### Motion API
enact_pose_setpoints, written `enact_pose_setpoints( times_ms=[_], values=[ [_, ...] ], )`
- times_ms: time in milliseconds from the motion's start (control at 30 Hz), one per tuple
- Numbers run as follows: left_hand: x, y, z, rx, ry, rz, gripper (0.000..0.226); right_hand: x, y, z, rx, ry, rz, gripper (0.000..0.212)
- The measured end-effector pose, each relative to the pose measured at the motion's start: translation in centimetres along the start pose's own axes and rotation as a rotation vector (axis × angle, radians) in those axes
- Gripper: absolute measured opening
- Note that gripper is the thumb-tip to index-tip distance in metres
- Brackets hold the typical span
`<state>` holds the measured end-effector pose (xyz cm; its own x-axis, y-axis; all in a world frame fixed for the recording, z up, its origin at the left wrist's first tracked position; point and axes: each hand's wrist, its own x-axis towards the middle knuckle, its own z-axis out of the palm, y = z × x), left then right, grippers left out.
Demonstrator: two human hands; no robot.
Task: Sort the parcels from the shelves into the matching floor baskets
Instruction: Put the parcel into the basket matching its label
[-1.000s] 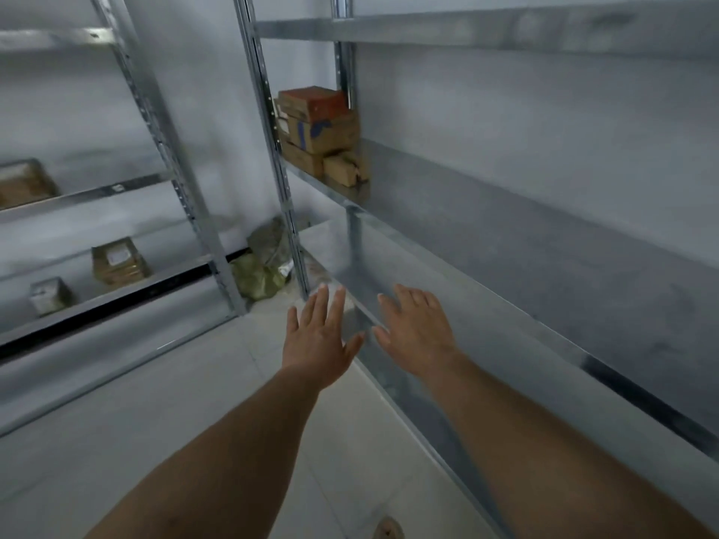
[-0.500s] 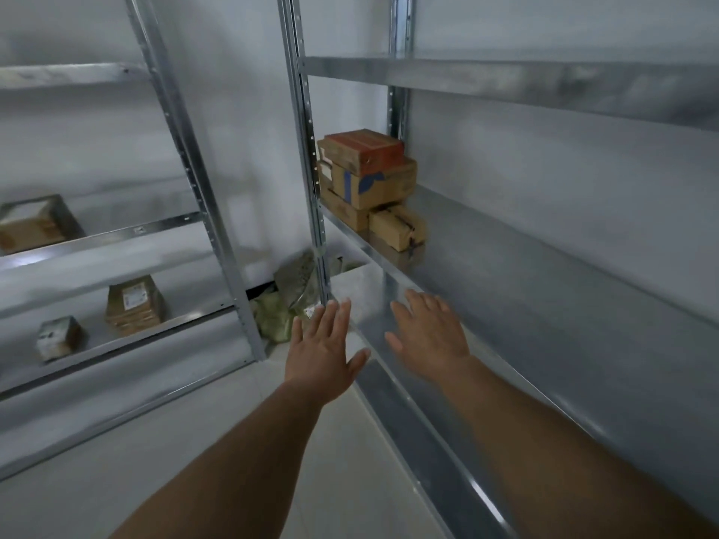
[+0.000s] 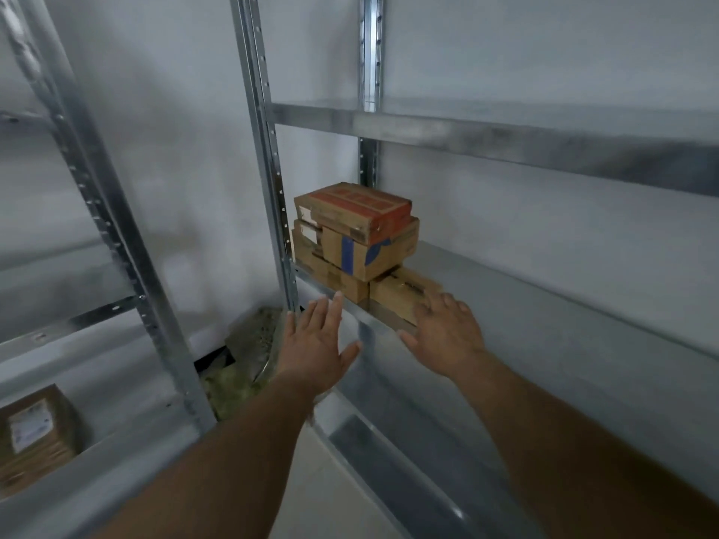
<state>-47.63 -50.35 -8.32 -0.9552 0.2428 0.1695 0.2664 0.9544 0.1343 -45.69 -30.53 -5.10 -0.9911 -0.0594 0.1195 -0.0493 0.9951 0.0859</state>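
The parcels sit in a little pile in the middle of the frame, at the left end of a metal shelf (image 3: 544, 297). On top is a box with a red lid (image 3: 352, 210). Under it is a bigger box with blue tape (image 3: 358, 250). At the bottom are two brown boxes side by side: the left bottom box (image 3: 334, 284) and the small right box (image 3: 397, 291). All four are on the shelf and none has been lifted.

Just below the pile, both hands reach up. The left hand (image 3: 317, 344) is spread flat with straight fingers, in front of the shelf edge, and it holds nothing. The right hand (image 3: 443, 336) is spread too, and its fingertips are right by the small right box. I cannot tell if they touch it, but they are not curled round it.

In the lower left of the frame, one more brown parcel (image 3: 33, 437) with a white label lies on another rack. Down in the corner between the racks is a greenish bag (image 3: 249, 344) on the floor.

No floor basket shows anywhere, so I cannot say how many parcels are sorted. I think this pile is just being started: grab a box, carry it, drop it in its basket. At least five parcels are left.
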Motion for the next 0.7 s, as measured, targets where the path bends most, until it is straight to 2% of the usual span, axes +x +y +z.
enact_pose_setpoints(
  times_ms=[167,367,467,700],
  values=[
    [6.8,-5.4,-2.6,0.021,0.026,0.079,0.079,5.7,-2.5,-2.4,0.007,0.046,0.079,0.055],
    [14.7,-7.6,-4.1,0.001,0.095,0.148,0.074,11.2,-2.4,-4.3,0.021,0.040,0.165,0.060],
    [18.3,-7.8,-4.8,-0.094,0.167,0.145,0.070,14.4,-1.4,-4.9,0.138,0.050,0.243,0.065],
    [24.3,-8.3,-6.3,-0.226,0.169,0.082,0.070,20.1,0.0,-4.8,0.393,0.016,0.370,0.080]
  ],
)
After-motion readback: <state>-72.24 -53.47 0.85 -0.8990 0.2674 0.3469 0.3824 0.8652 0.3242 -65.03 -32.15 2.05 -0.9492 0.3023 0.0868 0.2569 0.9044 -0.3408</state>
